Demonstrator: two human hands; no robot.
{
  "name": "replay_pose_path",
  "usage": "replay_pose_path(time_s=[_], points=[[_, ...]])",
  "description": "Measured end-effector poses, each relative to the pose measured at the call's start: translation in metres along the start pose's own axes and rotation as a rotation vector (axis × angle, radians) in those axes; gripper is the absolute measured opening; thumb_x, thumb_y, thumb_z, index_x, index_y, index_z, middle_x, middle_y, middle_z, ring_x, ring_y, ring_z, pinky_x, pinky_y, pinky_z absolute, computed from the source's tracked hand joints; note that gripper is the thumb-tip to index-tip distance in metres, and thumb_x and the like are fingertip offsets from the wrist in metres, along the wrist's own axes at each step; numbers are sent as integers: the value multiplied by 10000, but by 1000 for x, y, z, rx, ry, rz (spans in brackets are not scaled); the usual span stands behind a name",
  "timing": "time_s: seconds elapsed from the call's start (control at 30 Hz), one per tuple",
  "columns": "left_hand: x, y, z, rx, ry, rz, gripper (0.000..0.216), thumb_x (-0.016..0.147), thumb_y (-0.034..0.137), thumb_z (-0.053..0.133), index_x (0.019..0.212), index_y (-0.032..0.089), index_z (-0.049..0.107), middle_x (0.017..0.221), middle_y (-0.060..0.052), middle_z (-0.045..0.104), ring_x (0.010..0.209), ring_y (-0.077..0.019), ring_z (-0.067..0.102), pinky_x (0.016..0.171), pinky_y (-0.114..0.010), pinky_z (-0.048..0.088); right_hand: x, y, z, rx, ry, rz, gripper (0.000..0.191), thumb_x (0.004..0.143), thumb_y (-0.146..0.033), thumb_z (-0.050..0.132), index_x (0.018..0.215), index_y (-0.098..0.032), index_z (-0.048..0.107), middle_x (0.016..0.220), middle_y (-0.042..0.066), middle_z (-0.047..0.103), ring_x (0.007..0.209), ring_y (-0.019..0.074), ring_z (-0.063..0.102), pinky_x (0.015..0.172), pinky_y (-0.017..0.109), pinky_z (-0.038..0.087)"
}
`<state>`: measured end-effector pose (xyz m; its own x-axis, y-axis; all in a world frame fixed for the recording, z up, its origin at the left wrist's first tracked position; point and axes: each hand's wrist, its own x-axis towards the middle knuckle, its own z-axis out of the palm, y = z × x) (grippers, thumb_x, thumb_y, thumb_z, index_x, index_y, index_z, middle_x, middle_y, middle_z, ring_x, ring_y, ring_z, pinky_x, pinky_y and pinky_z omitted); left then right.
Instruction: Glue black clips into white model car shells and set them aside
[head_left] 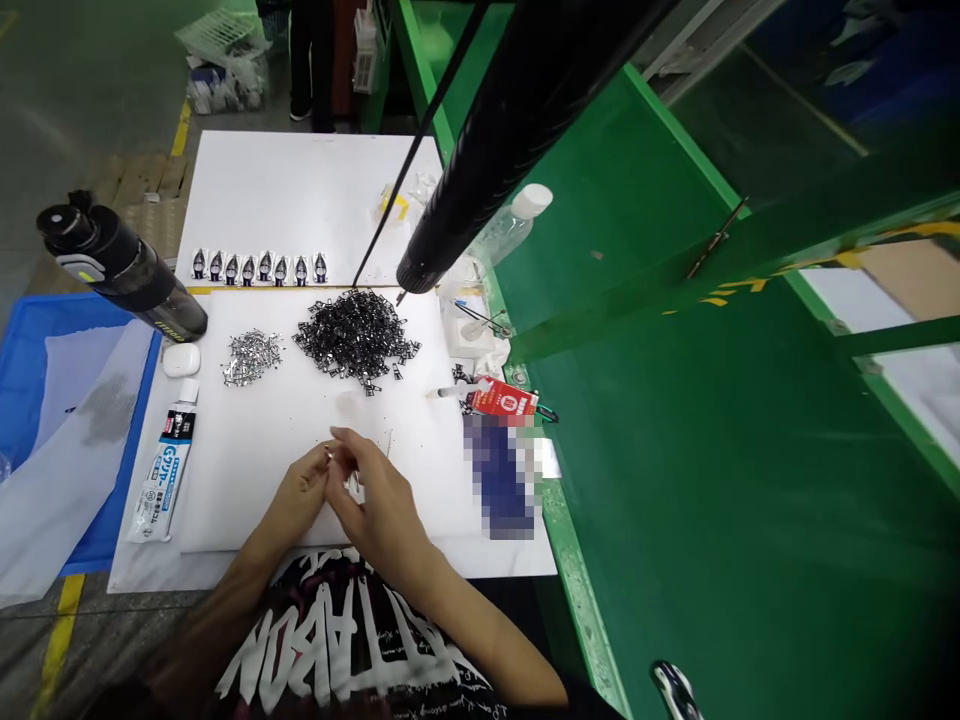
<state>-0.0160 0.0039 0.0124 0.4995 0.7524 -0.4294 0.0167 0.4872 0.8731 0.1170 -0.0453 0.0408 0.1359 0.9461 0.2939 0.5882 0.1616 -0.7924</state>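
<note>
My left hand (300, 492) and my right hand (379, 505) meet over the front of the white work mat (247, 450). Fingers of both are pinched together around something tiny and shiny, too small to name. Beyond them lies a heap of small black parts (352, 335), glossy and loosely piled. Left of that heap is a smaller scatter of little silvery metal pieces (253, 357). Several dark pieces with pale edges (265, 266) stand in a row along the mat's back edge.
A black screwdriver-like tool (480, 150) hangs over the table. At left are a dark bottle (124, 265), a white case (181, 359), a glue tube (165, 470) and a blue bin (30, 330). A syringe (457, 390), red card (506, 398) and clear bottle (510, 225) lie right, beside the green conveyor (675, 450).
</note>
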Motion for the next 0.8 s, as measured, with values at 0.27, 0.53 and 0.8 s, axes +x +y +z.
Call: replay_pose_path(time_s=[0.27,0.53,0.8], points=[[-6,9,13,-14,20,-134,606,880,516,824,1430,291,705,839,8,759,670,-204,708,710,-373,665,-36,24,-11,257,272,308,176,1020,-255,688,1171,-334,731,989,25,834,817,261,828,661,400,720],[-1,0,16,-68,14,-132,467,878,570,815,1178,223,730,910,-55,812,622,-180,674,594,-336,643,-27,39,-2,362,220,418,93,995,-358,731,978,-281,781,1044,67,820,934,272,805,810,448,704],[-4,-6,19,7,115,-79,433,856,598,816,1050,218,745,658,7,706,466,-163,608,468,-306,571,-26,37,11,359,235,414,124,1004,-375,691,929,-280,669,1023,74,777,772,219,725,601,366,622]])
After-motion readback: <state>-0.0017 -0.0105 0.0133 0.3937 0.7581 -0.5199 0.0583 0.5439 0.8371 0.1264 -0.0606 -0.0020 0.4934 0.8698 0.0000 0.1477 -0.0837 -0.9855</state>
